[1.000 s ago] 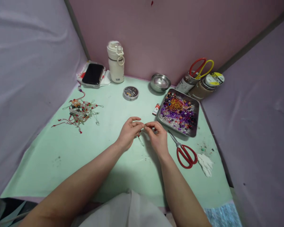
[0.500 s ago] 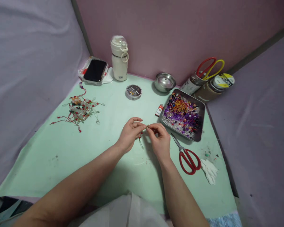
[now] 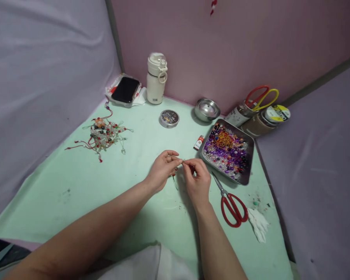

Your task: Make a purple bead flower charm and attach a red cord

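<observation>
My left hand [image 3: 162,168] and my right hand [image 3: 197,179] meet over the middle of the pale green table [image 3: 76,182]. Both pinch a thin beaded string [image 3: 175,175] between thumb and fingertips, and a short tail with a red bead hangs below the fingers. Just to the right stands a metal tray [image 3: 249,163] filled with purple, clear and dark beads and a tangle of orange thread. Red-handled scissors [image 3: 231,206] lie on the table beside my right wrist.
A pile of finished beaded strings [image 3: 105,134] lies at the left. At the back stand a white bottle [image 3: 156,78], a phone [image 3: 125,89], a round tin [image 3: 169,118], a steel bowl [image 3: 207,109], a small red lighter [image 3: 198,142] and jars with scissors [image 3: 258,109]. A crumpled tissue [image 3: 258,224] lies at the right.
The view has shifted, so everything sits a little more right and lower. My hands stay pinched together on the string with only slight finger movement.
</observation>
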Motion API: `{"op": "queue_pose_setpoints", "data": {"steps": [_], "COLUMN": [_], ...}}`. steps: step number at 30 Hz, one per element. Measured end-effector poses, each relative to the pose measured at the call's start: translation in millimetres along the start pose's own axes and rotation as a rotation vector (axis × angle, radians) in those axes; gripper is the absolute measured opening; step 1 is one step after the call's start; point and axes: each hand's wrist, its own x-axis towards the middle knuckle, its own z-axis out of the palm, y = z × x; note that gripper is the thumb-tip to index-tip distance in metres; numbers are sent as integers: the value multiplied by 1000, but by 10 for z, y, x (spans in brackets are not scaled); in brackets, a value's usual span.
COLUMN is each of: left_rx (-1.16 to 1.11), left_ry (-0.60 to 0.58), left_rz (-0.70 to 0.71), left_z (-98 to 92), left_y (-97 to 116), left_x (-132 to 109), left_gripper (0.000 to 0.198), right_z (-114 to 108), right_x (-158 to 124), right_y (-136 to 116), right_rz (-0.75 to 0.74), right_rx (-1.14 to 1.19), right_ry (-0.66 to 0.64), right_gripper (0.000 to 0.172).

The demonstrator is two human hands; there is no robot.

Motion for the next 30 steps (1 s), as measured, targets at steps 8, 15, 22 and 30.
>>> {"op": "queue_pose_setpoints", "data": {"steps": [8,15,22,30], "left_rx": [24,98,112,119], "left_ry": [64,100,63,28], "left_rz": [54,89,89,110], "left_z": [29,40,34,34], "left_y": [-35,-44,-66,-54], "left_x": [1,17,0,-12], "left_gripper": [30,26,26,27], "right_z": [27,49,100,113], "right_x": [-13,-27,-49,-40], "right_y": [40,67,97,82], "right_rz": [115,165,304,460], "right_rx": [75,66,157,321], "right_ry": [-36,-44,-47,-61], "right_gripper": [12,12,13,17]}}
